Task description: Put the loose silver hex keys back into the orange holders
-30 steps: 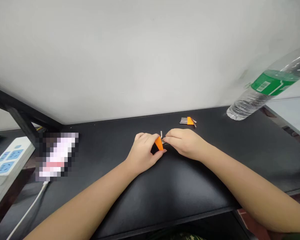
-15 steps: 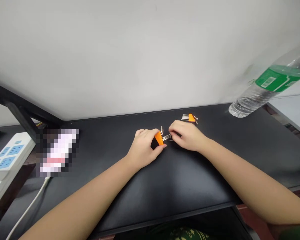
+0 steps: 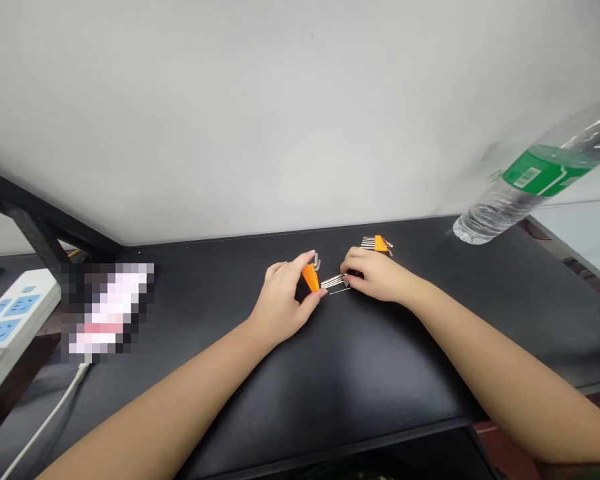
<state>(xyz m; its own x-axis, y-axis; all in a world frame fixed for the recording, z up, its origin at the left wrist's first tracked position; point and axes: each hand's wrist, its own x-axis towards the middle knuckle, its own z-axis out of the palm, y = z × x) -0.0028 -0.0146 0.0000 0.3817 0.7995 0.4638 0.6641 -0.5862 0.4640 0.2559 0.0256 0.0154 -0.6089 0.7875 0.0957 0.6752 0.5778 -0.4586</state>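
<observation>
My left hand (image 3: 286,293) is closed around an orange hex key holder (image 3: 311,277), with the thumb below and the fingers above it. Bent ends of silver hex keys (image 3: 317,261) stick out at the holder's upper right. Several loose hex keys (image 3: 333,281) lie on the black tabletop between my hands. My right hand (image 3: 375,273) pinches the right end of one of these keys, its fingertips partly hiding it. One thin key (image 3: 339,291) lies apart, nearer to me. Behind my right hand rests a second orange holder (image 3: 381,243) filled with hex keys.
A large water bottle (image 3: 495,200) with a green label stands at the back right by the wall (image 3: 300,120). At left lie a blurred-out phone (image 3: 110,307) with a white cable (image 3: 45,427) and a white power strip (image 3: 17,310). A black frame (image 3: 40,227) rises behind them.
The orange holder and my left hand have shifted slightly left, away from the right hand. More of the loose hex keys shows between the hands. The whole view has tilted a little.
</observation>
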